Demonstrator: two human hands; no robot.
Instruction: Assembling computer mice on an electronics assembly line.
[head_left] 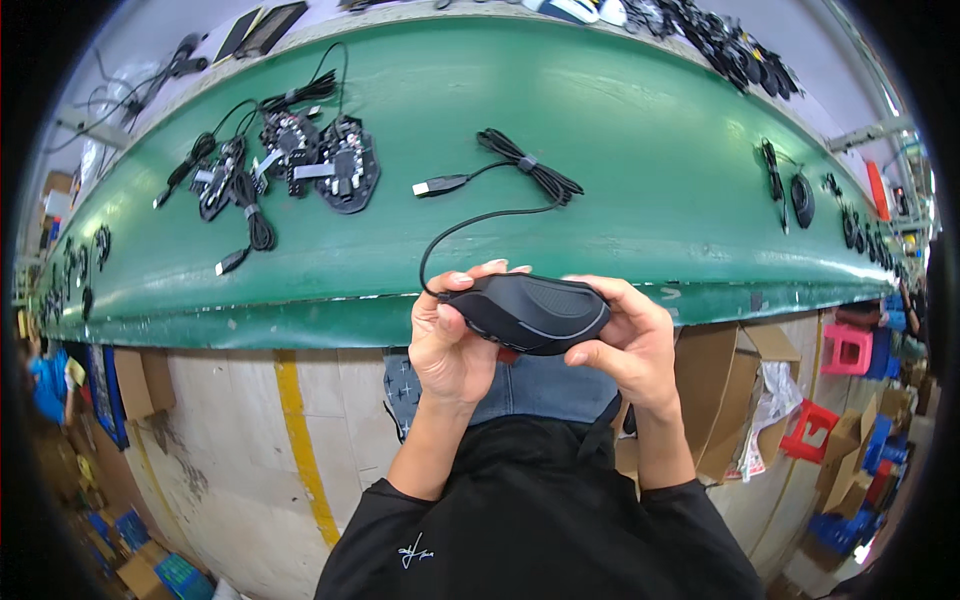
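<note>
Both hands clasp a black computer mouse [527,312] above the lap: left hand [452,340] curled round its cable end, right hand [628,345] pinching its rear. Its shell looks closed; its bundled USB cable [520,165] trails onto the green conveyor belt [620,120], where open mouse assemblies [300,160] wait.

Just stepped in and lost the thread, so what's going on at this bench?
A person holds a black computer mouse in both hands, the left hand and the right hand, just off the near edge of a green table. Its cable trails onto the table. Opened mouse parts lie farther left.
</note>
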